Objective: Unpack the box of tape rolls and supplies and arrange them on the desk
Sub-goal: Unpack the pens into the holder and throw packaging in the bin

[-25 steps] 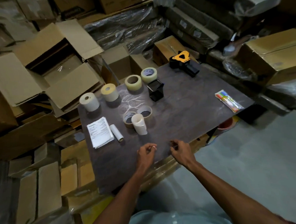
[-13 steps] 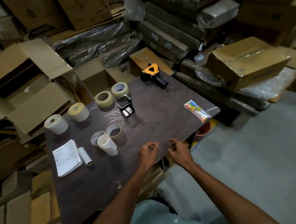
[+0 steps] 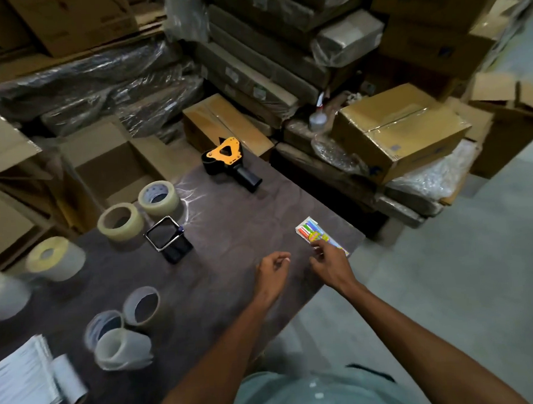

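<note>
A dark desk (image 3: pixel 244 209) holds a pack of coloured markers (image 3: pixel 314 233) near its right edge. My right hand (image 3: pixel 330 265) reaches it, fingers spread, fingertips touching the pack's near end. Just left of it, my left hand (image 3: pixel 270 271) hovers over the desk, loosely curled and holding nothing. A black and orange tape dispenser (image 3: pixel 226 157) lies at the far edge. Two clear tape rolls (image 3: pixel 158 198) (image 3: pixel 121 221) and a black mesh pen holder (image 3: pixel 168 241) stand in the middle. Label rolls (image 3: pixel 55 259), small tape rolls (image 3: pixel 142 305), a paper stack (image 3: pixel 21 387) and a white roll (image 3: pixel 69 380) sit left.
An open cardboard box (image 3: pixel 112 169) stands behind the desk at the left. Stacked cartons and plastic-wrapped bundles (image 3: pixel 267 62) crowd the back. A sealed box (image 3: pixel 400 130) rests on wrapped goods to the right. Grey floor (image 3: pixel 463 268) lies right of the desk.
My view has swung right and closer to the desk. My right hand has moved from the desk's near edge out to the marker pack and touches it. The left hand stays curled nearby.
</note>
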The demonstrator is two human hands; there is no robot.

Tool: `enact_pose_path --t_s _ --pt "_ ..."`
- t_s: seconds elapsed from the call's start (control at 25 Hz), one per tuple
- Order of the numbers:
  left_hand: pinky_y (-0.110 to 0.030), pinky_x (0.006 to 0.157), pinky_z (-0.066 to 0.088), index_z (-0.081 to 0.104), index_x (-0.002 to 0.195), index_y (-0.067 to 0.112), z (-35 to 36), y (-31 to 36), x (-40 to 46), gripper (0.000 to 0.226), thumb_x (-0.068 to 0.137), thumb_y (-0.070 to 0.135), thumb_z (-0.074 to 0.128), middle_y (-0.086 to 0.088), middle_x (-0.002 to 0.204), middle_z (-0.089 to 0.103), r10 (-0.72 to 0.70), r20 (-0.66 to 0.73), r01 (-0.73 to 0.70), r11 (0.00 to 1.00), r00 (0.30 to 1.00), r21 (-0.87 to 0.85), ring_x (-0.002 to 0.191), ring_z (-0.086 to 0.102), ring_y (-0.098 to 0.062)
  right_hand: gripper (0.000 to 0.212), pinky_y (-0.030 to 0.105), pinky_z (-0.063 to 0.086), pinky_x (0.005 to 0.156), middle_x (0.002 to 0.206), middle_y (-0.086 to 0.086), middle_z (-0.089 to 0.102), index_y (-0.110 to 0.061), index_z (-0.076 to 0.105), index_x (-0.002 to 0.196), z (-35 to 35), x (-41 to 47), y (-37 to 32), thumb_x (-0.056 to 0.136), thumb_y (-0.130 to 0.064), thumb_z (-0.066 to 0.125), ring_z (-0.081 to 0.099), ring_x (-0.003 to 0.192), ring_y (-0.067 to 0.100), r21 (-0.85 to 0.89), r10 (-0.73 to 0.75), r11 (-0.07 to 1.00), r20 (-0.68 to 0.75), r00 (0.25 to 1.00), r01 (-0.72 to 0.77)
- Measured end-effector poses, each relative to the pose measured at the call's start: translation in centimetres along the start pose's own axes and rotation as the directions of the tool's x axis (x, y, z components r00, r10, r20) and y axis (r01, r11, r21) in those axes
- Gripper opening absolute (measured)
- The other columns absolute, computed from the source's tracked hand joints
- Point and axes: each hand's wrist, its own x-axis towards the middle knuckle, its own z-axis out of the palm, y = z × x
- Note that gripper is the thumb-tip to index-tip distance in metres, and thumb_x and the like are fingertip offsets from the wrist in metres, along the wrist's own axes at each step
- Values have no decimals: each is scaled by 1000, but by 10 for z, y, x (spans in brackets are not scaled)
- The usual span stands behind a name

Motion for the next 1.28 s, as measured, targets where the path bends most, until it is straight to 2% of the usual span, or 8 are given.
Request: enact_pose_path --t_s 0.16,0.28,0.44,0.64,0.92,1.08,1.2,1.28 --pt "-42 81 60 74 97 26 17 11 29 18 81 29 65 2 86 75 -10 -22 10 999 1000 32 77 70 -13 47 38 50 92 116 12 67 -16 62 124 -7 35 13 77 -21 63 62 108 33 -74 23 997 34 999 -21" --pt "-48 80 60 73 97 30 32 4 55 26 75 42 64 2 81 74 -46 -44 47 999 998 25 70 67 -13 50 38 39 95 115 13 59 -18 58 125 -9 66 31 78 -33 60 52 111 35 -190 -12 981 82 997 28" --pt "-35 87 58 73 97 26 56 16 70 26 76 35 61 2 88 75 -85 -110 94 992 990 81 82 71 -16 66 41 39 96 123 15 53 -16 46 133 -17 104 39 77 -43 69 48 116 36 -354 -37 929 192 981 104" --pt "-45 81 60 69 91 34 81 13 93 23 70 40 61 0 88 75 -149 -236 158 987 960 20 85 73 -24 83 37 43 95 130 16 51 -14 35 143 -13 137 38 73 -32 76 51 119 36 -95 -83 988 351 933 124" --pt "-29 56 51 63 104 32 86 52 94 18 90 20 62 -9 98 73 -290 -315 224 947 904 -231 68 65 -14 50 31 53 72 87 -3 68 -28 45 119 -32 173 18 77 -17 70 66 81 18 205 -243 964 406 881 172" --pt "-32 60 58 50 131 35 96 82 96 37 97 48 54 -4 121 67 -383 -222 266 867 897 -422 93 70 -21 49 25 57 70 88 -4 70 -30 48 124 -31 188 -7 82 -27 71 68 82 9 324 -270 935 398 877 141" --pt "-28 77 57 56 123 21 90 91 105 46 89 51 62 -4 106 69 -297 -367 147 911 881 -386 91 70 -16 38 30 58 71 89 2 72 -25 54 122 -19 191 -23 86 -17 64 69 79 12 395 -292 913 450 844 105" --pt "-27 65 56 60 106 8 76 90 108 47 74 41 71 -6 83 70 -315 -405 123 892 858 -434 70 68 -16 27 33 58 74 93 10 74 -17 62 113 -12 190 -32 88 -7 56 71 80 18 439 -288 897 494 820 51"
